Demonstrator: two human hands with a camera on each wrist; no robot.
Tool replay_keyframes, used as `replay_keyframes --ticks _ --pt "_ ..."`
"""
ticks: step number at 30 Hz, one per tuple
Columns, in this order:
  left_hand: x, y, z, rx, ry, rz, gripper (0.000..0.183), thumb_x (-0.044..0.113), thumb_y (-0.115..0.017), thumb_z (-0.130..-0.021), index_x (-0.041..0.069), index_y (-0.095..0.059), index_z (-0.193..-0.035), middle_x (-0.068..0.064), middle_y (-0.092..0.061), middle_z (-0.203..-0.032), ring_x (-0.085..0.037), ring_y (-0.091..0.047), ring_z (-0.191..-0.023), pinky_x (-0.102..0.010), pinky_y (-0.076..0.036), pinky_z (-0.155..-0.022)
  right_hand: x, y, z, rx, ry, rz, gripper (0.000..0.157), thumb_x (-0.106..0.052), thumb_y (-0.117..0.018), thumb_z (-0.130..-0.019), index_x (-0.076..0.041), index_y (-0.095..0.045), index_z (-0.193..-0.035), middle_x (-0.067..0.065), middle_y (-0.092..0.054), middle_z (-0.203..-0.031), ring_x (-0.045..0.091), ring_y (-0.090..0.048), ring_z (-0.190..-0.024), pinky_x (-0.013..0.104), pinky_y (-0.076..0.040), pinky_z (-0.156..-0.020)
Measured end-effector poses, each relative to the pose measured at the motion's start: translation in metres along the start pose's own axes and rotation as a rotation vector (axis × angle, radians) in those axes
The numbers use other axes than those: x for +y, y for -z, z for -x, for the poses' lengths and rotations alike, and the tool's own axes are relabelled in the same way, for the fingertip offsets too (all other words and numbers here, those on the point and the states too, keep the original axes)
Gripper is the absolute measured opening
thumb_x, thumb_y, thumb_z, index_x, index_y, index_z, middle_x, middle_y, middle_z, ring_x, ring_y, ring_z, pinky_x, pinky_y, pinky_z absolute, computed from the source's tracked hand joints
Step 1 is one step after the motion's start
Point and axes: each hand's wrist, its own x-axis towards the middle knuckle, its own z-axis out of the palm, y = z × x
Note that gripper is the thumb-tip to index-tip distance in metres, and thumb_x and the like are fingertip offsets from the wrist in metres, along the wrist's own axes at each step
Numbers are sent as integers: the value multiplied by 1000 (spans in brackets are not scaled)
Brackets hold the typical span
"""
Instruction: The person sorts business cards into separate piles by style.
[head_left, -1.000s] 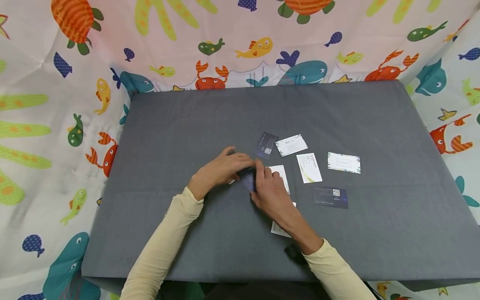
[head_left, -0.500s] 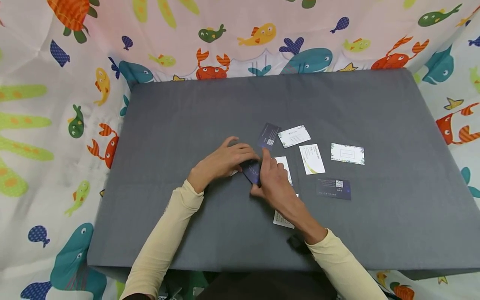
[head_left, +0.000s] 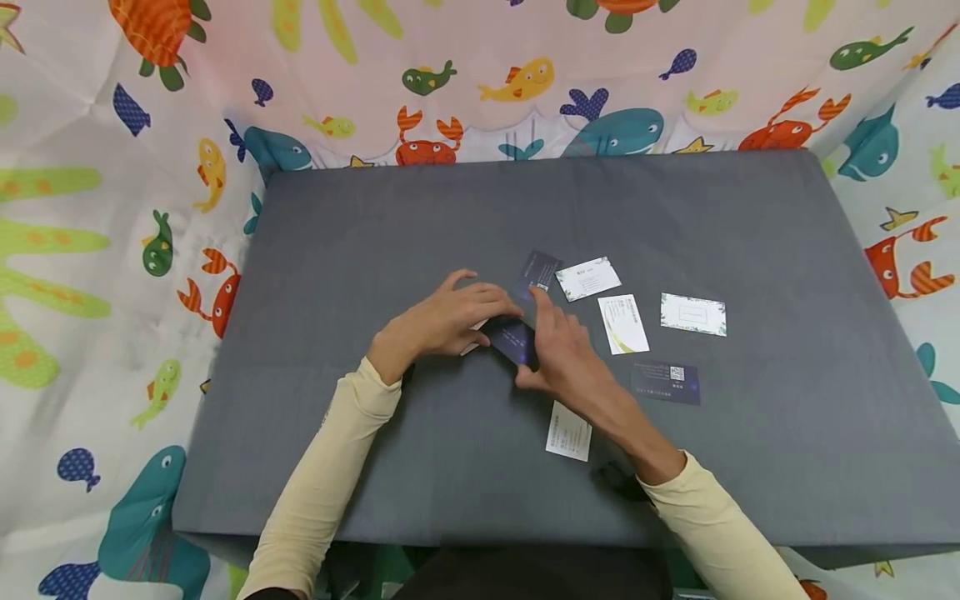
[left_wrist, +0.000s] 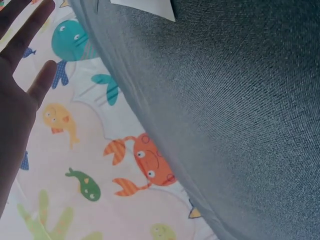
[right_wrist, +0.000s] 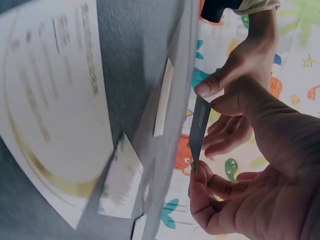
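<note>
While the two hands meet a little in front of the middle of the grey table (head_left: pixel 352 242), a dark card (head_left: pixel 513 342) is held between them, apparently tilted and raised off the cloth. The right hand (head_left: pixel 573 360) has it by the edges: in the right wrist view the thumb sits near the upper end and the curled fingertips (right_wrist: pixel 200 182) meet the lower end, so the grip spans about the card's length and its gap is fairly wide. From the head, that thumb shows at the card's near corner, with the index finger pointing forward past its right side.

The left hand (head_left: pixel 448 323) pinches the card's other end, its thumb on the corner and its fingers bent over the far edge; that grip is narrow. A sliver of white card (head_left: pixel 472 343) shows by the left thumb; whether this hand grips it too, I cannot tell. The left wrist view shows spread fingers at its edge but leaves out the pinch itself.

Just beyond the hands, a second dark card (head_left: pixel 538 268) lies beside a leafy white card (head_left: pixel 588 278). To the right are a white card with a yellow-green curve (head_left: pixel 623 325), a white card with a leafy border (head_left: pixel 693 314) and a purple-blue card (head_left: pixel 665 383). A printed white card (head_left: pixel 569 432) lies nearer the person, below the right hand.
</note>
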Motion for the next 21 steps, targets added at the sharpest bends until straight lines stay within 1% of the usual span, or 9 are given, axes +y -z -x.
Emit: replay_keyframes --ticks 1,3,5,7,10,11,15,17,21 --pt "0 1 2 3 5 3 60 23 -74 -77 25 -48 -130 10 -50 -128 -9 -39 -124 -49 -17 -104 1 1 -2 2 22 4 103 -25 -76 -58 -3 -18 -141 22 -52 -120 36 -52 -81 50 -43 -71" --pt "-1 2 5 19 11 -1 60 25 -74 -76 26 -48 -130 10 -50 -127 -8 -41 -122 -48 -17 -104 5 3 -6 13 98 31 102 -25 -75 -58 -2 -20 -140 21 -55 -113 35 -53 -79 50 -43 -70" --pt "-2 4 7 48 12 8 60 26 -75 -75 25 -49 -129 8 -51 -125 -9 -44 -117 -46 -17 -104 10 4 -12 36 207 75 101 -26 -74 -57 0 -22 -139 18 -58 -99 33 -52 -74 49 -43 -66" --pt "-4 6 10 82 17 5 61 28 -76 -74 23 -49 -128 5 -53 -122 -11 -46 -113 -45 -19 -104 17 6 -22 46 324 112 99 -25 -74 -57 1 -23 -138 12 -57 -86 31 -51 -70 47 -42 -63" --pt "-8 9 16 126 51 -18 63 31 -77 -72 18 -49 -128 1 -54 -120 -14 -49 -110 -44 -23 -101 25 7 -42 8 469 127 98 -24 -74 -59 3 -23 -138 8 -53 -81 28 -49 -68 44 -41 -60" --pt "-9 9 18 137 72 -26 65 32 -77 -72 16 -48 -128 0 -55 -120 -15 -49 -110 -44 -24 -100 27 8 -49 -25 501 114 98 -24 -74 -60 2 -22 -139 7 -53 -82 27 -49 -70 44 -40 -61" --pt "-19 10 32 176 208 -39 69 34 -76 -73 11 -43 -129 0 -57 -114 -17 -50 -108 -44 -25 -98 27 7 -82 -154 562 93 99 -26 -74 -64 -2 -18 -141 8 -53 -91 26 -50 -79 43 -39 -69" --pt "-26 10 39 202 285 -34 70 35 -77 -72 10 -43 -128 1 -58 -111 -19 -50 -106 -45 -24 -98 24 2 -98 -209 558 82 101 -28 -75 -65 -5 -15 -143 7 -53 -95 24 -49 -84 43 -38 -74" --pt "-44 11 54 251 424 -30 69 35 -78 -69 11 -44 -123 3 -59 -108 -21 -49 -102 -47 -23 -98 13 -12 -127 -281 525 69 102 -28 -75 -67 -8 -12 -144 9 -54 -101 23 -47 -88 43 -36 -80"
